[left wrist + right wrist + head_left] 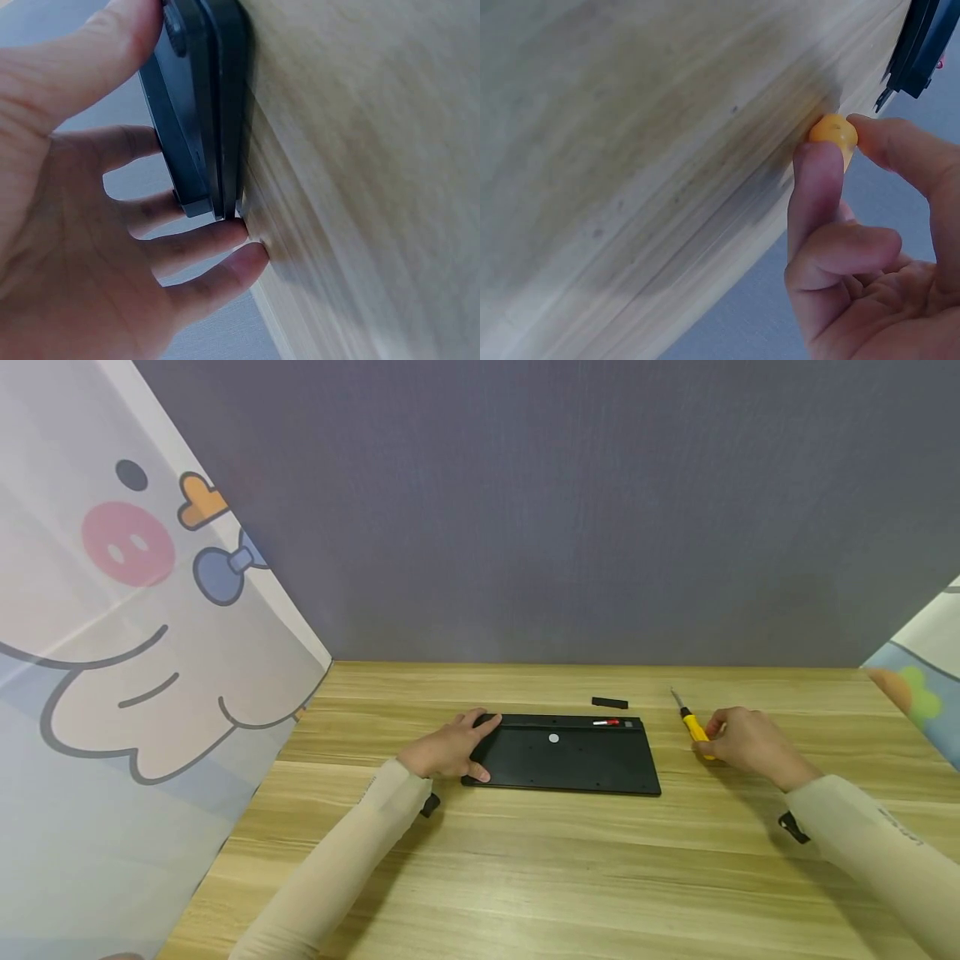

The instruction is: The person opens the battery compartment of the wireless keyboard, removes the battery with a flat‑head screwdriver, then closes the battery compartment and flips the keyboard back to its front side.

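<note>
A black keyboard (577, 766) lies underside up on the wooden table, a long slot along its far side. My left hand (447, 750) rests on its left end with the fingers spread. In the left wrist view the thumb presses the keyboard's face, and the fairly straight fingers touch its edge. To the right, my right hand (746, 745) pinches the yellow handle of a screwdriver (697, 732) between thumb and finger. Its metal shaft points away from me, at the far side of the table. In the right wrist view only the handle's rounded end (834, 131) shows clearly.
Behind the keyboard lies a small black strip-shaped cover (610, 702). A little red-and-white piece (606, 722) sits in the slot; its kind is unclear. A grey panel (570, 527) stands along the table's far edge, and a cartoon-printed sheet (150, 635) hangs at left.
</note>
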The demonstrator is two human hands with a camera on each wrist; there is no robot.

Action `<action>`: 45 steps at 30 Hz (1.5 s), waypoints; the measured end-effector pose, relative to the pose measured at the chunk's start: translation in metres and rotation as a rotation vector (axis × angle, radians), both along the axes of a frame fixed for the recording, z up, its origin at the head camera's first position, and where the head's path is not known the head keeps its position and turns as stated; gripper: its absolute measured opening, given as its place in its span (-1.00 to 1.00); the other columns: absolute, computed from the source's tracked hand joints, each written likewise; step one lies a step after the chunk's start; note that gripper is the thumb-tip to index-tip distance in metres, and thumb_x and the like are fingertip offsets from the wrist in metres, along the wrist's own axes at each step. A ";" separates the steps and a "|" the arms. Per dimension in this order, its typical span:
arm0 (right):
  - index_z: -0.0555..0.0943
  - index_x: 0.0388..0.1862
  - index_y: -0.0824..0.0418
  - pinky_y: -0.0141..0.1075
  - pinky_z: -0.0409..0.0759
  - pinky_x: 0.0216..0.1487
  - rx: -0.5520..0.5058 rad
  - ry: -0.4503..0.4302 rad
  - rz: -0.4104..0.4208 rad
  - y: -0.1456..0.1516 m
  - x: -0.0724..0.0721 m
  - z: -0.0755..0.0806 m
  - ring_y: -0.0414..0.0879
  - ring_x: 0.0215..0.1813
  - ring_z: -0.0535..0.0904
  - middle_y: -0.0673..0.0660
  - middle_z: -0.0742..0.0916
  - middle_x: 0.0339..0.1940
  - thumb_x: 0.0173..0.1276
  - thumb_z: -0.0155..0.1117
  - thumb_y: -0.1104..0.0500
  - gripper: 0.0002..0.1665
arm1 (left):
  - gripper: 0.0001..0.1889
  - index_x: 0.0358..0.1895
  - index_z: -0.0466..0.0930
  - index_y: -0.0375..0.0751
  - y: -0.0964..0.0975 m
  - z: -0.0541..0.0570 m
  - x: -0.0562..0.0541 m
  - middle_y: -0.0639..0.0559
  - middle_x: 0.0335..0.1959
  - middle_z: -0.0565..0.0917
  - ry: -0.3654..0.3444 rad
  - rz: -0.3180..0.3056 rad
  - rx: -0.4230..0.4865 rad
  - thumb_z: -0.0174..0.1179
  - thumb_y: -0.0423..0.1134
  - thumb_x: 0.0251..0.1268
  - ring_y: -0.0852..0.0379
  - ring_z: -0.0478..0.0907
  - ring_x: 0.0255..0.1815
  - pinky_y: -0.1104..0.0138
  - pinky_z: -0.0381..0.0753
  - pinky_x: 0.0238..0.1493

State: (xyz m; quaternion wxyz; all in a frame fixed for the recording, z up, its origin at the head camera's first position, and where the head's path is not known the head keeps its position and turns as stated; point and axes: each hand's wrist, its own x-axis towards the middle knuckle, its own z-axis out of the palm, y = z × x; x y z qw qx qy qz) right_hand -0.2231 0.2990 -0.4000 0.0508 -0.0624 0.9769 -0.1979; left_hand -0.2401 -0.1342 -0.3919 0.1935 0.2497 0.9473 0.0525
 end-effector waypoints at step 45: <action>0.28 0.36 0.36 0.09 0.45 0.04 -0.232 0.047 0.439 -0.037 0.002 -0.011 0.30 0.16 0.42 0.38 0.42 0.23 0.05 0.51 -0.03 0.00 | 0.06 0.53 -0.25 0.15 -0.001 0.000 -0.002 -0.07 0.52 -0.22 -0.009 -0.009 0.004 0.28 0.12 0.06 -0.22 -0.11 0.46 0.03 0.32 0.20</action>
